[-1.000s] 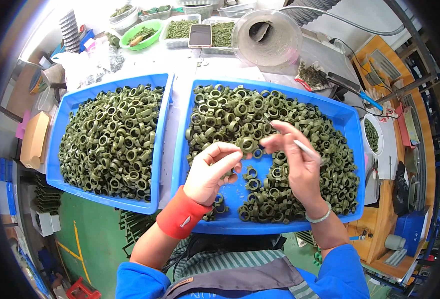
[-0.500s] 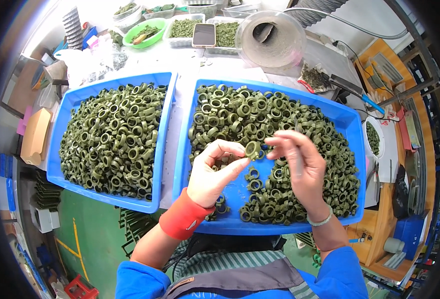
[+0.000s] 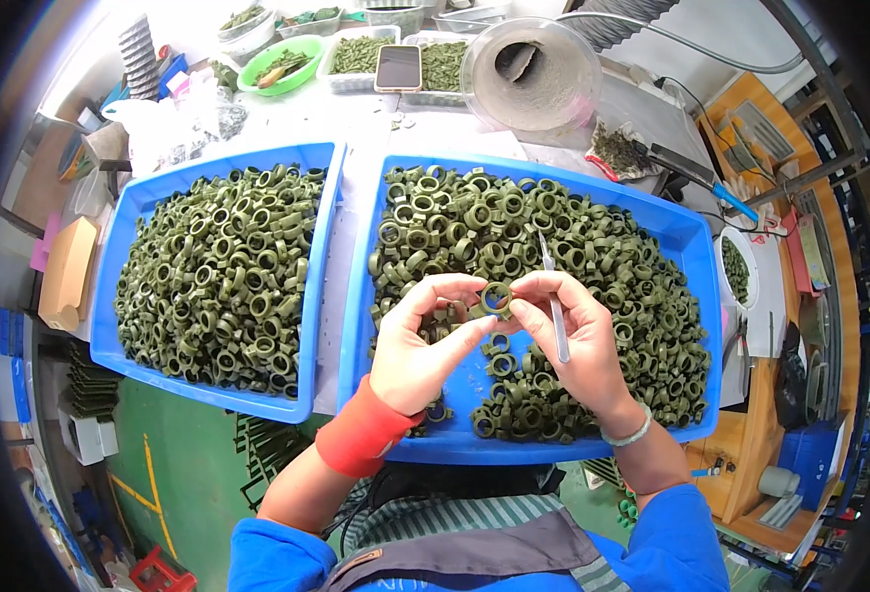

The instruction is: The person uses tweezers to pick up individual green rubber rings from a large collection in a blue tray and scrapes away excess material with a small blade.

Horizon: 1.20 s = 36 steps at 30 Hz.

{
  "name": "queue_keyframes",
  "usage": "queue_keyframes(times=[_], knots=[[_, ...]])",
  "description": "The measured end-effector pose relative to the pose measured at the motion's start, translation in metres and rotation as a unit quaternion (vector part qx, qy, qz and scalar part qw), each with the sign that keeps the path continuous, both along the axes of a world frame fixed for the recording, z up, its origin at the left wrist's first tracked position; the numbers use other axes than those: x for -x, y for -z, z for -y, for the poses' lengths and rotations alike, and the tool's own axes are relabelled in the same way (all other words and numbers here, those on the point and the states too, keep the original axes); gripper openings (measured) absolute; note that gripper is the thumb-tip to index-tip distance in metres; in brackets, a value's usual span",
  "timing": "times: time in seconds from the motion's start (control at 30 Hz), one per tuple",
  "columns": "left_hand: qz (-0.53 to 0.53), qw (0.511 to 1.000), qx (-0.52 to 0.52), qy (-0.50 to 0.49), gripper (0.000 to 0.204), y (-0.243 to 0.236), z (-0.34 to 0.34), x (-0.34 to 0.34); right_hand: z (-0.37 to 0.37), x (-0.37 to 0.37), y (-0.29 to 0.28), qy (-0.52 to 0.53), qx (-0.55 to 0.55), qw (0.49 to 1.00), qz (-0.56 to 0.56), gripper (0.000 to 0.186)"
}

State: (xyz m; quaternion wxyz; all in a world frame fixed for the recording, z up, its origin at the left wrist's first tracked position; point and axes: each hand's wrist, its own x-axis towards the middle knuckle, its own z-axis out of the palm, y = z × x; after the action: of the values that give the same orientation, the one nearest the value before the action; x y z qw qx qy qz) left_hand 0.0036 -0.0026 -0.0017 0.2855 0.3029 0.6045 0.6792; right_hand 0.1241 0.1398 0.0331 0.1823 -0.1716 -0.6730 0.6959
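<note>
Between both hands a small olive-green ring (image 3: 496, 297) with a lug is held up above the right-hand blue tray (image 3: 351, 345). The thumb and forefinger of my left hand (image 3: 420, 340) pinch its left side. My right hand (image 3: 578, 340) touches its right side with thumb and fingertip. Lying across the fingers of that same hand is a slim silver scalpel (image 3: 559, 331), its narrow end pointing up and away from me. Heaped green rings (image 3: 593, 385) of the same kind fill most of the tray beneath, and some blue bottom shows below the hands.
A second blue tray (image 3: 309, 345), on the left, holds another heap of such rings. At the back stand a lime-green bowl (image 3: 312, 47), clear tubs of green parts, a phone (image 3: 398, 68) and a large translucent funnel-like vessel (image 3: 563, 84). A blue-handled tool (image 3: 736, 201) lies at the right.
My right hand has come in to the ring, its fingers closing on the ring's right side. The scalpel now shows clearly in it. The left hand has barely moved.
</note>
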Motion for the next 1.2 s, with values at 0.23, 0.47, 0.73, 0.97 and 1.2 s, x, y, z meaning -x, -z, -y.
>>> queue_keyframes(times=[0.23, 0.47, 0.73, 0.97, 1.2], knots=[[0.192, 0.980, 0.023, 0.054, 0.027, -0.008, -0.001, 0.003, -0.003, -0.001, 0.006, 0.000, -0.014, 1.000, -0.025, 0.018], [0.274, 0.961, 0.014, 0.024, 0.022, -0.007, 0.000, 0.004, -0.019, -0.006, -0.006, 0.039, -0.167, 0.982, -0.079, 0.035], [0.317, 0.948, 0.003, -0.004, 0.020, -0.006, 0.002, 0.006, -0.020, -0.012, -0.012, -0.031, -0.141, 0.984, -0.100, 0.021], [0.333, 0.943, 0.005, -0.021, 0.019, -0.007, 0.000, 0.006, -0.017, -0.012, -0.009, -0.022, -0.212, 0.973, -0.088, 0.013], [0.326, 0.945, 0.002, -0.031, 0.019, -0.007, 0.000, 0.006, -0.014, -0.006, -0.014, -0.001, -0.362, 0.926, -0.107, 0.014]])
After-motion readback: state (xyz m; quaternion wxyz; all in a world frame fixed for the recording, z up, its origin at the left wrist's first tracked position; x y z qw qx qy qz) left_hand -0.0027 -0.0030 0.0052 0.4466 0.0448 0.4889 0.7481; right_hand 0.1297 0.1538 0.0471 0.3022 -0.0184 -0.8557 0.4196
